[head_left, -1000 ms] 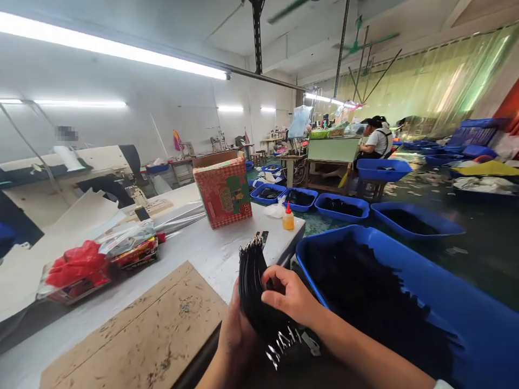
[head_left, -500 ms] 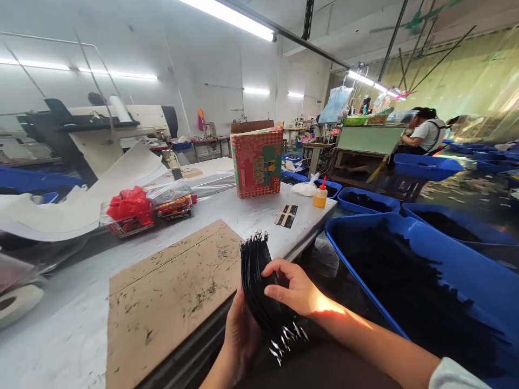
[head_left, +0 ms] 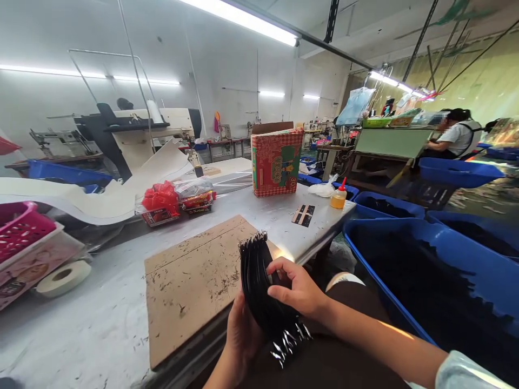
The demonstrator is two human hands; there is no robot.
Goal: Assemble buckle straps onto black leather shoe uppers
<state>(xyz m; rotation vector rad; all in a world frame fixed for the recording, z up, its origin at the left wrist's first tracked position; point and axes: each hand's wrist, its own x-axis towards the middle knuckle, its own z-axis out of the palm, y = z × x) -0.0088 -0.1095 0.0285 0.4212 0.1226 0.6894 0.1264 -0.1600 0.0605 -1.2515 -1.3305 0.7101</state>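
A thick bundle of black straps (head_left: 259,286) stands tilted in front of me, past the table's near edge. Shiny metal-looking ends stick out at its top and bottom. My left hand (head_left: 240,329) is wrapped round its left side and underside, with most of the fingers hidden behind it. At the bundle's right face is my right hand (head_left: 298,289), its index finger and thumb curled against the outermost strap with a small gap between them. Its other fingers are mostly out of sight.
Cardboard (head_left: 194,281) with dark scraps lies on the table (head_left: 101,319). Further back stand a red box (head_left: 278,165) and a glue bottle (head_left: 338,195). Tape (head_left: 64,278) and a pink basket (head_left: 24,229) are left. A blue tub (head_left: 389,292) is right; a person (head_left: 458,135) sits beyond.
My view has turned left, so the table and its things appear further right and the pink basket shows. Both hands stay on the bundle, with only a slight shift of the right hand.
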